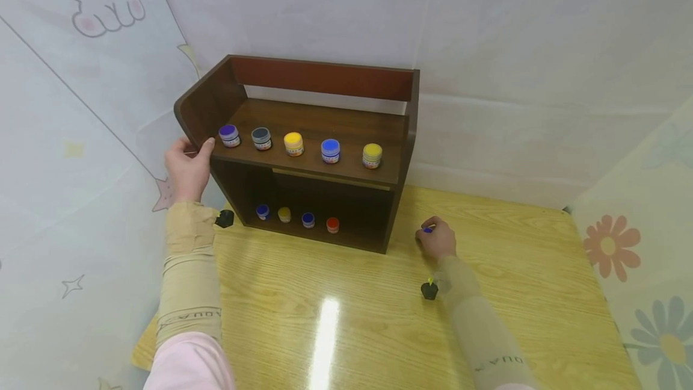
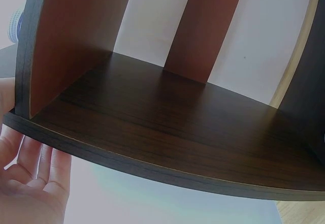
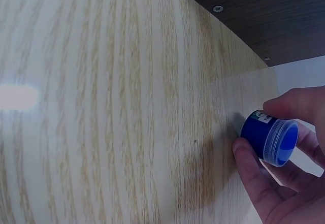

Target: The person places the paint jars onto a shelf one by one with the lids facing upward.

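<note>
A dark brown two-tier wooden shelf point(image 1: 325, 114) stands on the table. My left hand point(image 1: 186, 170) grips its left side at the height of the upper board; in the left wrist view, the fingers point(image 2: 53, 176) lie against the outer face of the side panel. To the right of the shelf, my right hand point(image 1: 440, 241) holds a small blue paint jar point(image 3: 264, 135) between thumb and fingers, low over the tabletop. The jar is tilted in the right wrist view, its lid toward the palm. Whether it touches the table I cannot tell.
Along the upper board's front stand a purple jar point(image 1: 230, 135), a dark grey jar point(image 1: 261, 138), a blue jar point(image 1: 330, 150) and two yellow ones. The lower tier holds several more, including a red jar point(image 1: 332, 225). Printed cloth point(image 1: 514, 77) hangs behind the wooden table point(image 1: 520, 245).
</note>
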Available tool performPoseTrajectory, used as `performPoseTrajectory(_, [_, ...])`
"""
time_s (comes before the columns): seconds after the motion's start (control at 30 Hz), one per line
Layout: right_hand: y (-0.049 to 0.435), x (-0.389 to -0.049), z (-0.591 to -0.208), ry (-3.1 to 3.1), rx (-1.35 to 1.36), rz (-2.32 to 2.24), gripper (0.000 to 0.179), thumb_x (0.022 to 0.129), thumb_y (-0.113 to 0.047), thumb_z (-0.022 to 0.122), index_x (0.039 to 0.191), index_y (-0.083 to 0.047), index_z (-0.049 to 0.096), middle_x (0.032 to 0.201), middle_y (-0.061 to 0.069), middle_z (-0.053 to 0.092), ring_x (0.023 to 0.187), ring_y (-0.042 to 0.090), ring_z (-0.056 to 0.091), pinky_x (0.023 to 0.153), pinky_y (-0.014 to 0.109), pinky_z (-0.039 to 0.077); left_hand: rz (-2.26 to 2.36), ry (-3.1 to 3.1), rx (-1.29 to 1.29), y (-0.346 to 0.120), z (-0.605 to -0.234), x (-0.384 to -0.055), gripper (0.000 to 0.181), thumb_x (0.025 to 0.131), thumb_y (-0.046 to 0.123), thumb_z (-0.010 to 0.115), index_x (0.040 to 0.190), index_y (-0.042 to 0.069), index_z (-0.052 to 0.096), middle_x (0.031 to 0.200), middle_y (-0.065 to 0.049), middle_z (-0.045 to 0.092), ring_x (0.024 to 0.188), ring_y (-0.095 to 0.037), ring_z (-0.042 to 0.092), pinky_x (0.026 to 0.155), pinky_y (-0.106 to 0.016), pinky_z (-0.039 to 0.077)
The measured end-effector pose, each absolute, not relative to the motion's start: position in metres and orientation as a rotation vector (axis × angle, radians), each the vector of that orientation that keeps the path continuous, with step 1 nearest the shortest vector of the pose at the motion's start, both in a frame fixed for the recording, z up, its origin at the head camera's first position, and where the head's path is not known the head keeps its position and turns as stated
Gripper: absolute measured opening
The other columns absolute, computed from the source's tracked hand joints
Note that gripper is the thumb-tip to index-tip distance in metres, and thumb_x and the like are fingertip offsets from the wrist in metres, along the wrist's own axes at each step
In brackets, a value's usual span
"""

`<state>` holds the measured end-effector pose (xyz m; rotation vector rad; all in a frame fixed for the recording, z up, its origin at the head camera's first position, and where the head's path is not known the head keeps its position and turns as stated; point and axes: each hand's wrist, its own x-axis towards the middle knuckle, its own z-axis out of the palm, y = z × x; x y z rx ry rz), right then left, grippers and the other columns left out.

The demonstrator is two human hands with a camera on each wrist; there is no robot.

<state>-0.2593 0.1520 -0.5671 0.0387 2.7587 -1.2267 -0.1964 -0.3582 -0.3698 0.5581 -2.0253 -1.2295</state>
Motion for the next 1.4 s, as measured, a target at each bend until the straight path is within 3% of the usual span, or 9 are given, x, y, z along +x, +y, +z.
performPoseTrajectory(0.4, [0.153, -0.259, -0.569, 2.719, 0.098, -1.293, 0.04, 0.095, -0.018, 0.065, 0.126, 0.007, 0.059, 0.13, 0.034, 0.057, 0.122, 0.051, 0.054, 0.1, 0.059, 0.047, -1.215, -2.039, 0.572, -0.358, -0.371, -0.196, 0.036, 0.095, 0.035, 0.072, 0.108, 0.002, 0.067, 0.09, 0.006, 0.058, 0.081, -0.006, 0.055, 0.071, -0.02, 0.046])
performPoseTrajectory(0.7, [0.152, -0.259, -0.564, 2.723, 0.087, -1.445, 0.032, 0.096, -0.018, 0.068, 0.122, 0.0, 0.062, 0.121, 0.027, 0.063, 0.109, 0.043, 0.063, 0.089, 0.052, 0.055, -1.225, -2.027, 0.564, -0.358, -0.371, -0.196, 0.035, 0.095, 0.034, 0.072, 0.108, 0.002, 0.067, 0.089, 0.007, 0.058, 0.081, -0.006, 0.055, 0.07, -0.019, 0.046])
performPoseTrajectory(0.9, [0.149, -0.258, -0.553, 2.731, 0.064, -1.508, 0.043, 0.097, -0.019, 0.069, 0.131, 0.004, 0.057, 0.124, 0.027, 0.06, 0.108, 0.04, 0.063, 0.088, 0.048, 0.056, -1.222, -2.034, 0.564, -0.358, -0.37, -0.196, 0.038, 0.096, 0.035, 0.072, 0.112, 0.001, 0.067, 0.091, 0.006, 0.059, 0.082, -0.006, 0.055, 0.071, -0.019, 0.046])
performPoseTrajectory(1.17, [0.146, -0.257, -0.537, 2.731, 0.062, -1.603, 0.041, 0.096, -0.02, 0.071, 0.127, 0.005, 0.061, 0.126, 0.027, 0.059, 0.113, 0.04, 0.059, 0.092, 0.049, 0.053, -1.207, -2.044, 0.553, -0.357, -0.371, -0.196, 0.04, 0.097, 0.036, 0.07, 0.112, 0.0, 0.066, 0.094, 0.002, 0.06, 0.084, -0.007, 0.056, 0.074, -0.022, 0.048])
performPoseTrajectory(1.4, [0.146, -0.258, -0.526, 2.761, 0.031, -1.615, 0.041, 0.095, -0.022, 0.073, 0.126, 0.003, 0.064, 0.124, 0.024, 0.062, 0.103, 0.036, 0.065, 0.082, 0.041, 0.056, -1.231, -2.024, 0.555, -0.357, -0.37, -0.196, 0.036, 0.096, 0.034, 0.071, 0.11, 0.001, 0.067, 0.091, 0.006, 0.059, 0.083, -0.006, 0.055, 0.072, -0.02, 0.047])
